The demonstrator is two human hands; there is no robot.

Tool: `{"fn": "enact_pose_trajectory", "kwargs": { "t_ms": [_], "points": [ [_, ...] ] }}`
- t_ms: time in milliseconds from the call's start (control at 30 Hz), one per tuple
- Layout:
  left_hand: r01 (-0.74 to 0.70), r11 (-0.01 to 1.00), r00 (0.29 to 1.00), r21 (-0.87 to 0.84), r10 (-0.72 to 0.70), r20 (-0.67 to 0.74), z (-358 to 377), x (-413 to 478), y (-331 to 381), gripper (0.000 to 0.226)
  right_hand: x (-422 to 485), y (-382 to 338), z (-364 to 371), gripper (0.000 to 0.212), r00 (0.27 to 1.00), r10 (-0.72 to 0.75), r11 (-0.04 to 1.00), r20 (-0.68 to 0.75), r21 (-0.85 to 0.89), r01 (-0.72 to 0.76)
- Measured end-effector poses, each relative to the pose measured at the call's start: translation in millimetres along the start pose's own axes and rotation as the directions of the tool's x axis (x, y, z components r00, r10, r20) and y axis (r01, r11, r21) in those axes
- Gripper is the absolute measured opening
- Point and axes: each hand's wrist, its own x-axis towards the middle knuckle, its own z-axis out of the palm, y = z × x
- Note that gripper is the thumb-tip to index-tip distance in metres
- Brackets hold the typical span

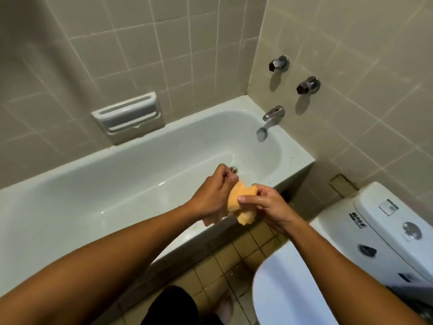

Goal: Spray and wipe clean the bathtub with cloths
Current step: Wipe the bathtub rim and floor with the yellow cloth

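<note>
An orange cloth (236, 199) is bunched between both of my hands, above the near rim of the white bathtub (98, 184). My left hand (210, 195) grips its left side, and my right hand (267, 206) pinches its right side with the thumb on top. A loose end of the cloth hangs below my hands. The tub's metal drain (233, 169) shows just beyond my left fingers. No spray bottle is in view.
A chrome spout (269, 120) and two tap handles (278, 63) (307, 85) stick out of the tiled end wall. A soap holder (127, 118) is set into the back wall. A white toilet (386, 233) stands at the right, and tan floor tiles (225, 261) lie below.
</note>
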Motion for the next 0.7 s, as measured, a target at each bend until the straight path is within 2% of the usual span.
{"fn": "enact_pose_trajectory", "kwargs": {
  "t_ms": [100,200,267,333,467,533,600,700],
  "points": [
    [0.054,0.998,0.992,0.035,-0.050,-0.114,-10,38,-12,0.025,51,-4,-1,0.052,0.999,0.040,0.983,-0.031,0.178,-0.034],
    [0.116,0.993,0.984,0.034,-0.110,-0.143,-23,76,-33,0.026,103,-8,-4,0.058,0.989,0.147,0.949,0.014,0.278,-0.145],
    [0.130,0.991,0.984,0.017,-0.127,-0.123,-35,103,-46,0.025,132,-9,-8,0.066,0.978,0.198,0.934,0.071,0.290,-0.210],
    [0.114,0.993,0.988,-0.035,-0.117,-0.101,-47,134,-60,0.022,161,-12,-12,0.076,0.949,0.247,0.890,0.196,0.342,-0.302],
    [0.053,0.998,0.998,-0.022,-0.053,0.031,-60,187,-78,0.013,211,-18,-16,0.072,0.878,0.295,0.791,0.377,0.418,-0.446],
    [0.035,0.999,0.996,0.019,-0.037,0.078,-60,208,-82,0.011,234,-21,-16,0.070,0.872,0.297,0.836,0.389,0.336,-0.435],
    [0.030,0.999,0.996,0.018,-0.031,0.082,-59,231,-85,0.010,257,-30,-16,0.061,0.892,0.261,0.901,0.368,0.237,-0.362],
    [0.068,0.997,0.997,-0.029,-0.067,0.026,-57,264,-97,0.012,297,-41,-32,0.038,0.945,0.191,0.945,0.267,0.209,-0.250]
  ]
}}
